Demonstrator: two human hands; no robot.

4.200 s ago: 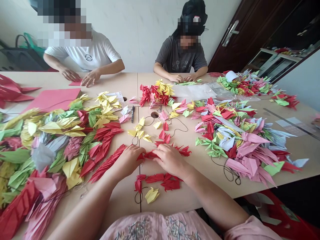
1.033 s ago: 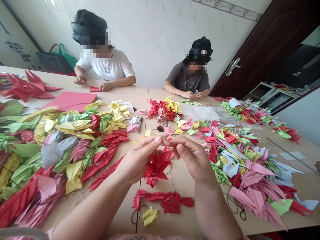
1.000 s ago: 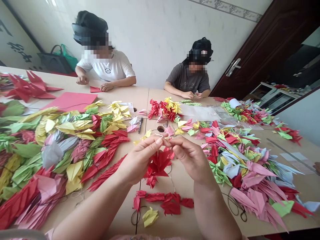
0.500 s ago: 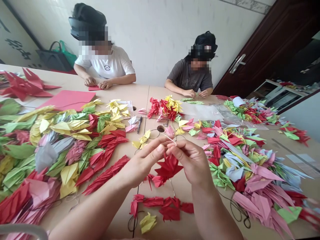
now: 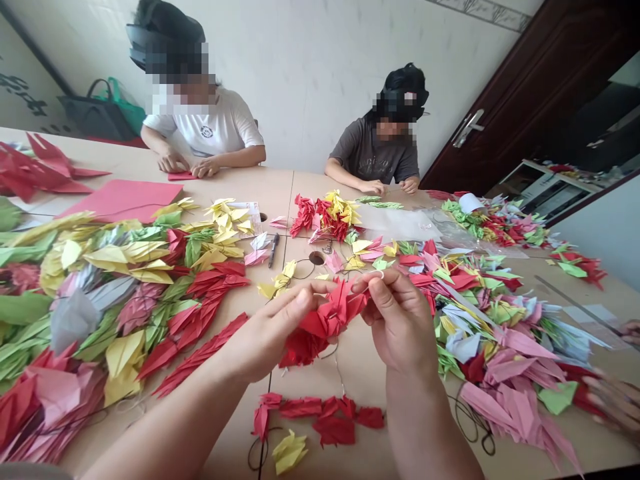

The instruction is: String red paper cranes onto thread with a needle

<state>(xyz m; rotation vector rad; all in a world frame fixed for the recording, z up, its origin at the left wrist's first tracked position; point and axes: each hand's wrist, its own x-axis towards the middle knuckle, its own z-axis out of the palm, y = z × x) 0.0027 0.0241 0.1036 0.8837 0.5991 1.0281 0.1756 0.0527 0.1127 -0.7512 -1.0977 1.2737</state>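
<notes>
The string of red origami cranes (image 5: pixel 320 327) has been drawn upward and is now bunched between the two hands, clear of the table near the middle of the view. The thumb and fingers of the right hand (image 5: pixel 400 327) are closed in a pinch on the upper end of the bunch, and a small white loop (image 5: pixel 380 274), too small to identify, is seen just above them. The left hand (image 5: pixel 273 327) is extended toward the bunch, its fingers (image 5: pixel 310 293) lying against the paper; whether it is gripping cannot be told. A thin thread (image 5: pixel 340 380) hangs below the bunch. The step in hand is judged to be the adjusting of the cranes along this thread, and a steady pinch at the top is judged to be called for while the folded paper is eased apart.

Nearer the person, more red paper cranes (image 5: pixel 320 412) and a yellow paper crane (image 5: pixel 289 452) lie on the table (image 5: pixel 280 193). Large heaps of multicoloured paper cranes lie to the left (image 5: pixel 125 287) and right (image 5: pixel 500 327). A black pen (image 5: pixel 273 250) lies farther off. A blurred hand of a co-worker (image 5: pixel 607 400) enters at the right edge.
</notes>
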